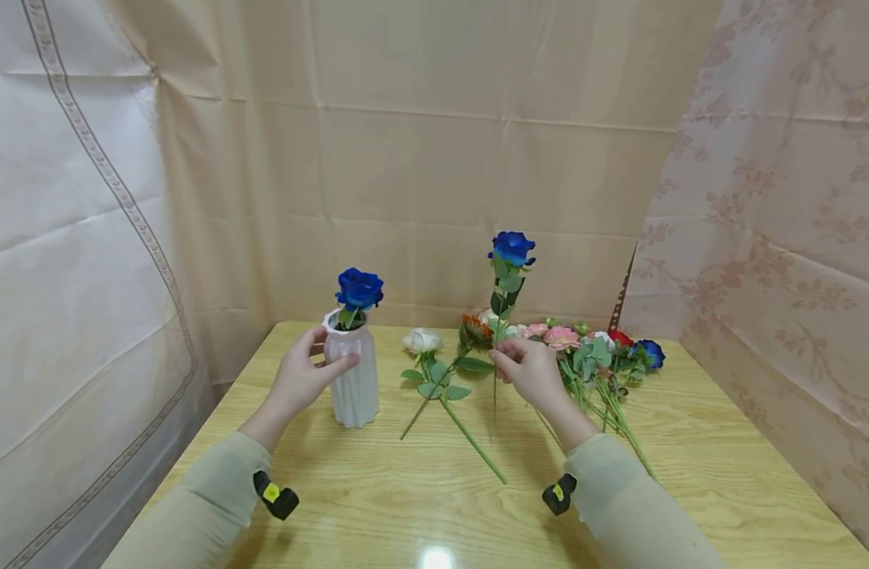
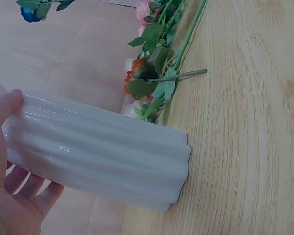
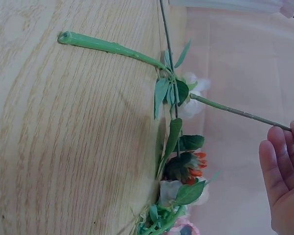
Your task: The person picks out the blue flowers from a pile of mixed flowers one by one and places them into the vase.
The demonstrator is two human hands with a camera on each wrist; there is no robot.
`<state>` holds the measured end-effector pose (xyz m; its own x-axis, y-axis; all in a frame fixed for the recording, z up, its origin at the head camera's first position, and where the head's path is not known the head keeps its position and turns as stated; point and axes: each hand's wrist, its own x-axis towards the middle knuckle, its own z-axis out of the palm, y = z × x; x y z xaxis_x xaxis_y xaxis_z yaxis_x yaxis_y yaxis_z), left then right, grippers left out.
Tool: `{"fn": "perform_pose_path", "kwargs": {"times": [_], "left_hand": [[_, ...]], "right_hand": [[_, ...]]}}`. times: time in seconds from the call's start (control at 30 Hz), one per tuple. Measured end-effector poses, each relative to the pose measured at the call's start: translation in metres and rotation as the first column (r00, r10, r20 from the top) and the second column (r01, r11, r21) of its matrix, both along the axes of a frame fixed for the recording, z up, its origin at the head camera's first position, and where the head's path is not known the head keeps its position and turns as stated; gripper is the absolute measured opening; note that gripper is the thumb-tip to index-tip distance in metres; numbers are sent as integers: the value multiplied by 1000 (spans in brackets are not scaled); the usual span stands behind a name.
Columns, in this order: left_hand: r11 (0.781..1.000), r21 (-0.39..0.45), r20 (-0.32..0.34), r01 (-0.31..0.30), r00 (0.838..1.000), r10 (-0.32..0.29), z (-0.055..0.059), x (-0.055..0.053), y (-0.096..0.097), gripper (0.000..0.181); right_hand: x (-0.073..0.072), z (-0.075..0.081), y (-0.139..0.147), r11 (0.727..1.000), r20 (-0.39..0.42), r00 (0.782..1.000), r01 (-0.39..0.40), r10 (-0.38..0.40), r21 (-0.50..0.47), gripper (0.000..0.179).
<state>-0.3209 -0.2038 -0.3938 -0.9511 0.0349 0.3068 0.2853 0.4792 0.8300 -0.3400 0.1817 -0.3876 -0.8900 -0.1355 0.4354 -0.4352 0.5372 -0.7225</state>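
A white fluted vase (image 1: 354, 379) stands upright on the table with a blue rose (image 1: 360, 289) in its mouth. My left hand (image 1: 307, 374) grips the vase near its neck; in the left wrist view the thumb and fingers curl round its upper part (image 2: 88, 142). My right hand (image 1: 532, 371) pinches the stem of a second blue rose (image 1: 512, 249), which is held upright with its bloom high above the table. The lower stem (image 3: 235, 111) points down below the fingers in the right wrist view.
Between the hands lie a white rose (image 1: 423, 341) and an orange flower (image 1: 477, 332) with crossing stems. To the right is a pile of flowers, with pink blooms (image 1: 562, 337), a red one (image 1: 620, 338) and another blue rose (image 1: 649, 353). A beige curtain (image 1: 434, 174) hangs behind the table.
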Motion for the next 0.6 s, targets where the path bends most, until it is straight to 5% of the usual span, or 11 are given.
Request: {"fn": "perform_pose_path", "kwargs": {"times": [0.6], "left_hand": [[999, -36, -11, -9, 1000, 8, 2, -1, 0, 90]], "right_hand": [[-1, -2, 4, 1000, -10, 1000, 1, -1, 5, 14]]}}
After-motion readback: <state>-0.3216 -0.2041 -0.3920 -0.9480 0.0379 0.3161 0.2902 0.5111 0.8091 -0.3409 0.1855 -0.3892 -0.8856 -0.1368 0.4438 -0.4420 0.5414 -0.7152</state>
